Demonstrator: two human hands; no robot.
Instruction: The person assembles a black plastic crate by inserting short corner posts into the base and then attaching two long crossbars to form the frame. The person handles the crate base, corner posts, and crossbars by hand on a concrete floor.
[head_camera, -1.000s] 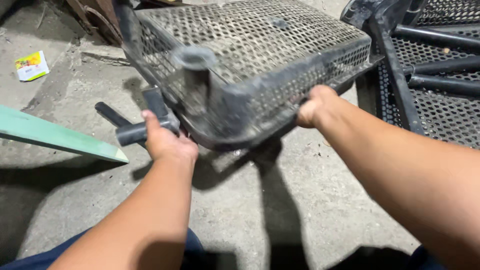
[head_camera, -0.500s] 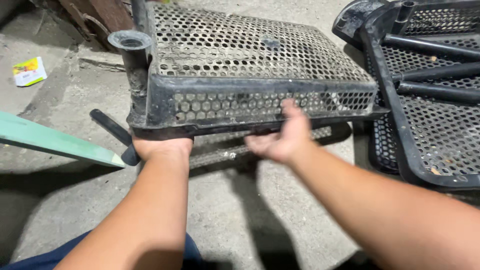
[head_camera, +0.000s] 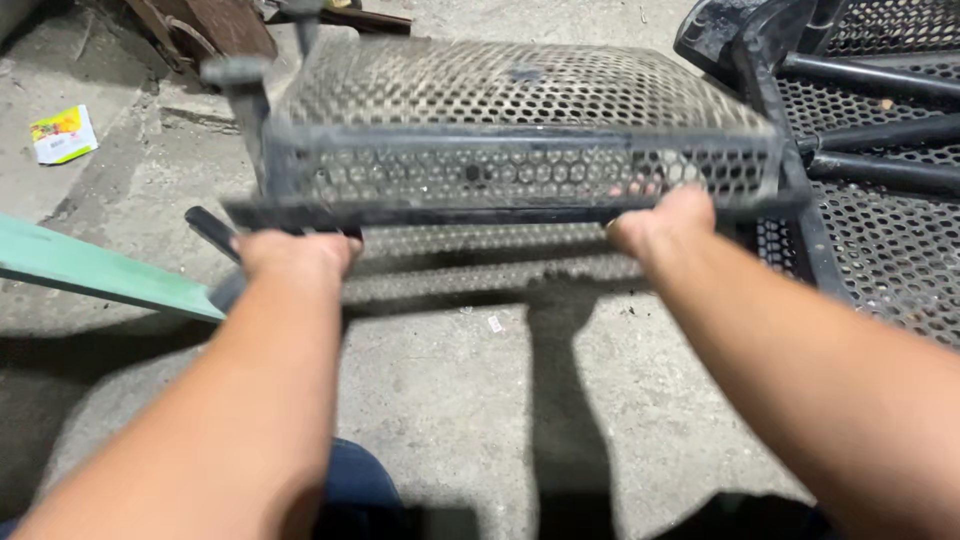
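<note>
- Dark grey perforated plastic crate (head_camera: 510, 130), dusty, with honeycomb holes across its broad top face and its near side wall; held up off the grey concrete floor (head_camera: 470, 420), in the middle of the view, a little blurred.
- Round stub post (head_camera: 236, 72) sticking up at the crate's far-left corner; a solid flat lip running along the near bottom edge.
- Just behind and below the near lip, more perforated surface (whether part of the same crate or another piece, cannot tell).
- To the right, close beside the crate's right edge, a black perforated plastic panel with tubular bars (head_camera: 870, 150) lying on the floor; very little gap on that side.
- To the left, a green flat board (head_camera: 90, 270) slanting in from the frame edge, its tip near the left hand; beyond it a small yellow-and-white wrapper (head_camera: 62, 134) on the floor, well apart.
- Open bare concrete below and toward the viewer, between the two forearms.
- Left hand (head_camera: 295, 255) clamped on the near lip by the left corner, knuckles up, fingers curled under and hidden; forearm stretched straight forward.
- Right hand (head_camera: 662, 222) gripping the near lip by the right corner, fingertips showing through the side-wall holes; forearm reaching in from the lower right.
</note>
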